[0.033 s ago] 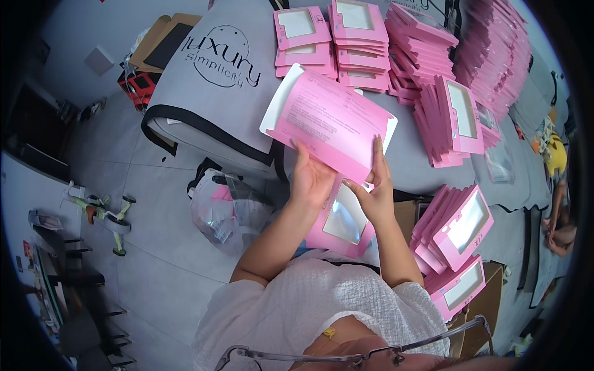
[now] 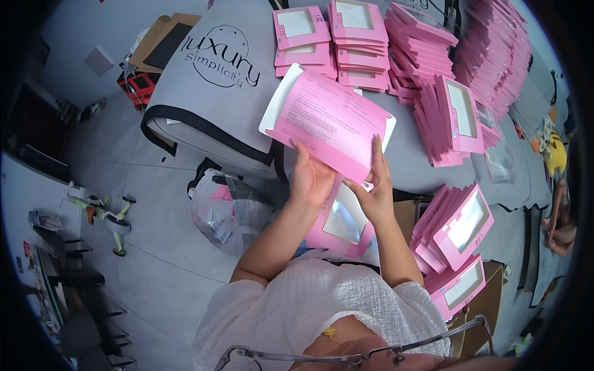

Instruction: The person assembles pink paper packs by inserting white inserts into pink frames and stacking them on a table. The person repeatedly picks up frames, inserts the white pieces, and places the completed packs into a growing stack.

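Observation:
A pink windowed carton (image 2: 328,120), opened out, is between my two hands. Its far panel carries printed text and has white end flaps. Nearer my lap, a pink panel with a clear plastic window (image 2: 345,216) shows below my hands; whether it joins the far panel is hidden. My left hand (image 2: 311,179) grips the carton's left near edge, thumb up along it and palm turned upward. On the right side, my right hand (image 2: 377,191) holds the carton's edge, with its fingers pointing up along the end flap and its thumb toward the middle.
Stacks of flat pink cartons (image 2: 359,43) lie on the grey sofa (image 2: 216,80) ahead. Another carton pile (image 2: 455,229) stands at my right, above a cardboard box (image 2: 486,300). A clear plastic bag (image 2: 219,210) sits on the floor at left. Another person's hands (image 2: 560,232) show far right.

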The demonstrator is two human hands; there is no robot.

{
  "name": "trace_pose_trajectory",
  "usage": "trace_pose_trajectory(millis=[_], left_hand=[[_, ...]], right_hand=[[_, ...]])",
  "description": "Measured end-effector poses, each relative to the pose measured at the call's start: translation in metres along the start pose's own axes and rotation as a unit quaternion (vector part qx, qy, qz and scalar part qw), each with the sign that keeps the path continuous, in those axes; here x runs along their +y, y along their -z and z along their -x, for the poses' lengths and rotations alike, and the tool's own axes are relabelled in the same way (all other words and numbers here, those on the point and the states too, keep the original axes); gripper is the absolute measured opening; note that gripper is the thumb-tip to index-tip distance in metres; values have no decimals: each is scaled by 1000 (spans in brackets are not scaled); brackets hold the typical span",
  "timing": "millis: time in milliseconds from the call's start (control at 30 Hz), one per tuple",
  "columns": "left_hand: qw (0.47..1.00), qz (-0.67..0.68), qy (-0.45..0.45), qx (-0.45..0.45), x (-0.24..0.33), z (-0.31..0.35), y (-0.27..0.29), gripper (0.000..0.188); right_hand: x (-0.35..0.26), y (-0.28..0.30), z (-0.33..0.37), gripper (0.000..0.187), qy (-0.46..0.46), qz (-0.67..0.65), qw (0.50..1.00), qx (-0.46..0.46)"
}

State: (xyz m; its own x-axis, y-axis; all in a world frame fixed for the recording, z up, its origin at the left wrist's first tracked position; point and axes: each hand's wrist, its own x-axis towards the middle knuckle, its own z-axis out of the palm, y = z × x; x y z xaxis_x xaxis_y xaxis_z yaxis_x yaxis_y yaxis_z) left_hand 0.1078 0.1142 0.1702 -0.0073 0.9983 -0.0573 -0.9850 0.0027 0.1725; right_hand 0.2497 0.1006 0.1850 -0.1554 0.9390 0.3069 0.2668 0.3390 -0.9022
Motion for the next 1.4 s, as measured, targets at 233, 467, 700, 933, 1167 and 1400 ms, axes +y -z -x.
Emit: trace_pose_trajectory(millis=[233, 467, 700, 933, 1167, 1400], left_hand=[[999, -16, -24, 27, -7, -1, 8, 57], [999, 32, -12, 24, -12, -3, 10, 56], [996, 6, -70, 46, -18, -8, 36, 53], [985, 3, 33, 169, -55, 28, 132, 47], [940, -91, 27, 327, -48, 33, 143, 34], [960, -92, 32, 262, -45, 45, 150, 33]], right_hand=[[7, -1, 2, 98, 1, 27, 1000, 7], [30, -15, 4, 87, -49, -88, 984, 144], [40, -12, 1, 78, 24, 246, 947, 204], [66, -44, 17, 48, 174, 393, 860, -275], [130, -56, 10, 50, 119, 435, 874, -181], [150, -11, -16, 48, 84, 519, 849, -47]])
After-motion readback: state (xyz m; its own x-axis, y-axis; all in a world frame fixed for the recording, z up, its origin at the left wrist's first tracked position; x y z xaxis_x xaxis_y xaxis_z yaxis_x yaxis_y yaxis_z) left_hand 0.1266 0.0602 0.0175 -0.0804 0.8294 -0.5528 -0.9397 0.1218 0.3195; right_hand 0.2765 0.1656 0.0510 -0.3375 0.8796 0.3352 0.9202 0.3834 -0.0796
